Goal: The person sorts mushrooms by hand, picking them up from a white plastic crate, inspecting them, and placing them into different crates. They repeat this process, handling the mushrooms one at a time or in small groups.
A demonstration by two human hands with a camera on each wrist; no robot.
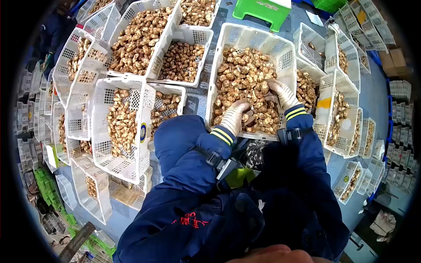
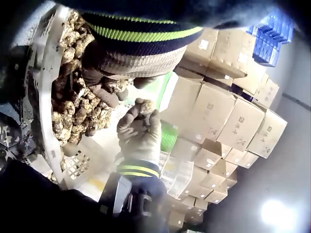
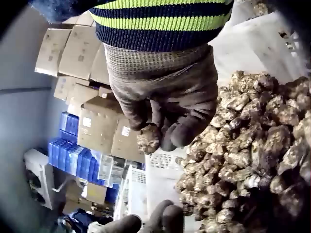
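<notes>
Knobby brown tubers (image 1: 245, 65) fill much of a white plastic crate (image 1: 287, 48) in front of me. Both hands wear light knit gloves and are over the near half of this heap. My right hand (image 1: 283, 94) pinches one tuber (image 3: 148, 139) between thumb and fingertips, above the heap. On the left side of the crate, my left hand (image 1: 234, 115) has its fingers bent, with a tuber (image 2: 115, 85) held between thumb and fingers. Part of that tuber is hidden by the glove.
More white crates of tubers stand close on the left (image 1: 123, 127) and right (image 1: 337, 118). Beyond the far end of the crate is a green stool (image 1: 263, 13). Stacked cardboard boxes (image 2: 218, 111) and blue crates (image 3: 73, 158) line the room.
</notes>
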